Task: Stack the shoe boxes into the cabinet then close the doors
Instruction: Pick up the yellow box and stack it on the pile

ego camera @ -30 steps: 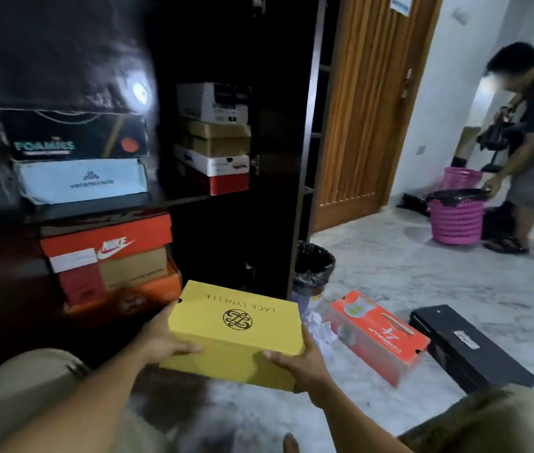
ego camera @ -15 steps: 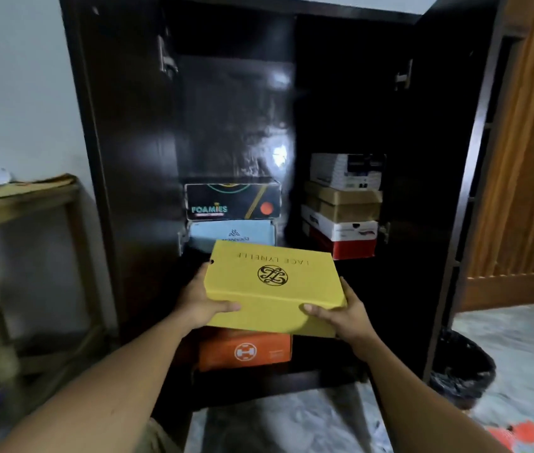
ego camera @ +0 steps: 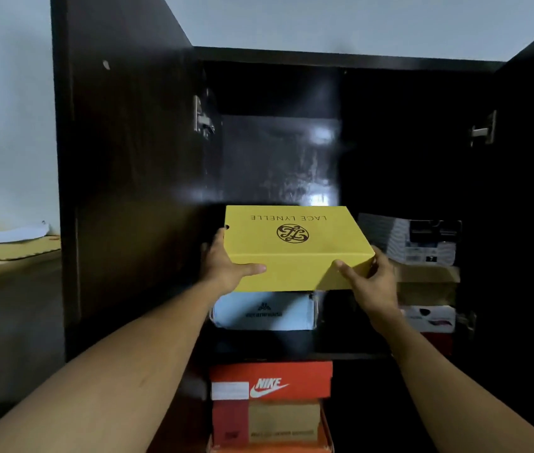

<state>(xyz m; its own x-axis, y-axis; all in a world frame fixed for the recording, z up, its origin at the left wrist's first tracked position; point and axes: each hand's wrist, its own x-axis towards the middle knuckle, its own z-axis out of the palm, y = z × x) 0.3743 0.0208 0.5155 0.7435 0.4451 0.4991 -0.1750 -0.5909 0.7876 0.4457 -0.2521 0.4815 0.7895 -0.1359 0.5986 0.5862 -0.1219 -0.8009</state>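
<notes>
The yellow shoe box [ego camera: 295, 246] is grasped between the left hand [ego camera: 226, 268] and the right hand [ego camera: 372, 277], at its near corners, before the open cabinet [ego camera: 128, 158].

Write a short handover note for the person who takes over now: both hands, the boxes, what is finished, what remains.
Hands: the left hand grips the yellow box at its left end; the right hand grips its right near corner.
The box is held level at the open cabinet, above the pale blue box; not yet released.
Done: other boxes already stand inside, such as the grey box at right and the Nike box below.
Left: set the yellow box down, let go, close both doors.
</notes>
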